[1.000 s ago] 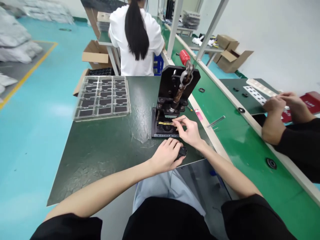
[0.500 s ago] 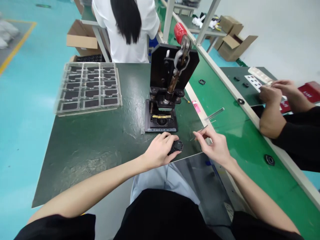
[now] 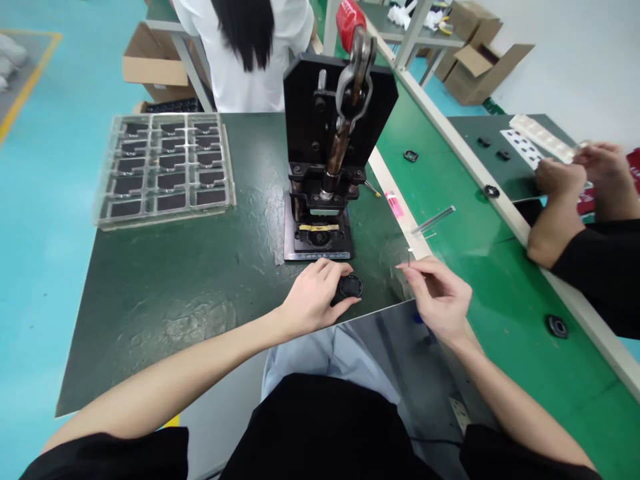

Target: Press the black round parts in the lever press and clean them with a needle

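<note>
My left hand point(image 3: 311, 295) is closed around the edge of a small black rounded housing point(image 3: 351, 287), held at the front edge of the dark green bench. To its right, my right hand point(image 3: 443, 300) pinches a thin stick point(image 3: 409, 257) with a pale tip between thumb and forefinger. What the stick is exactly is too small to tell. Just beyond my left hand stands a black hand press point(image 3: 320, 243) with a red-topped lever, and a yellow strip point(image 3: 319, 228) lies across its base. Clear thin rods point(image 3: 434, 220) lie past my right hand.
A clear compartment tray point(image 3: 165, 170) of dark flat parts sits at the left. Black parts point(image 3: 557, 326) lie on the green conveyor point(image 3: 505, 307) at the right. Another person's hands point(image 3: 583, 167) work across it, and a person in white point(image 3: 245, 60) is at the back.
My right hand has shifted slightly right, and the thin stick in it now points more upright. My left hand still holds the black housing. The whole view has shifted a little.
</note>
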Demonstrator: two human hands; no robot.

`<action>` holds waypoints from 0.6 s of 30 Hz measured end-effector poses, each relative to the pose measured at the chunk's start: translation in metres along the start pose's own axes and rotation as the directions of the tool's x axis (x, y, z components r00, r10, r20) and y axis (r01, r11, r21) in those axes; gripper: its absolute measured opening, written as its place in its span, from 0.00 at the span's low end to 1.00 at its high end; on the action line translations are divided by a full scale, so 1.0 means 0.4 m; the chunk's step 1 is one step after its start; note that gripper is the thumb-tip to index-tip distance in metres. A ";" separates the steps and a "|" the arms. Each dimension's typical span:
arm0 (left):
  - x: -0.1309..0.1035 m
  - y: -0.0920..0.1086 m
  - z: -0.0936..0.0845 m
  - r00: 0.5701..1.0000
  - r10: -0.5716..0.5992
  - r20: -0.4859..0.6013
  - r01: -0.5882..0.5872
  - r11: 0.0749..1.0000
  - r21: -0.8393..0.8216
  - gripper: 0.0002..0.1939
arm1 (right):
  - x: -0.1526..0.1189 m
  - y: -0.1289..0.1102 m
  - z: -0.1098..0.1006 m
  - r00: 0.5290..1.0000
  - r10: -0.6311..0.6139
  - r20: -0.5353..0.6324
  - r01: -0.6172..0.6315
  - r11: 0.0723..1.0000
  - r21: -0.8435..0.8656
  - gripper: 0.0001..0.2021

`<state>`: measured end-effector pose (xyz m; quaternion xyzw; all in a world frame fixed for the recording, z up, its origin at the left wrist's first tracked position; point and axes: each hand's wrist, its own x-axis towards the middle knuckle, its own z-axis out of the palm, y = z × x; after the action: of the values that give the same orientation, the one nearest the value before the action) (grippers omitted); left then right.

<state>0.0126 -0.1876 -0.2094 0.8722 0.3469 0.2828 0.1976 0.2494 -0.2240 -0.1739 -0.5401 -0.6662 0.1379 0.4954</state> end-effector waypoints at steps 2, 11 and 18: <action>0.000 0.002 -0.001 1.000 -0.005 0.012 0.005 1.000 0.010 0.19 | -0.007 -0.005 0.014 0.998 0.066 -0.004 -0.065 0.995 0.071 0.05; 0.002 0.007 0.001 1.000 -0.010 0.026 0.009 0.999 0.051 0.18 | -0.050 0.008 0.049 0.992 0.005 0.122 -0.019 0.994 0.108 0.06; 0.003 0.008 -0.002 1.000 0.024 -0.002 -0.024 0.997 0.070 0.18 | -0.060 0.025 0.058 0.985 -0.080 0.153 0.068 0.994 0.081 0.07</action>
<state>0.0145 -0.1888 -0.2069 0.8822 0.3464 0.2742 0.1630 0.2345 -0.2326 -0.2043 -0.4834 -0.7170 0.1861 0.4665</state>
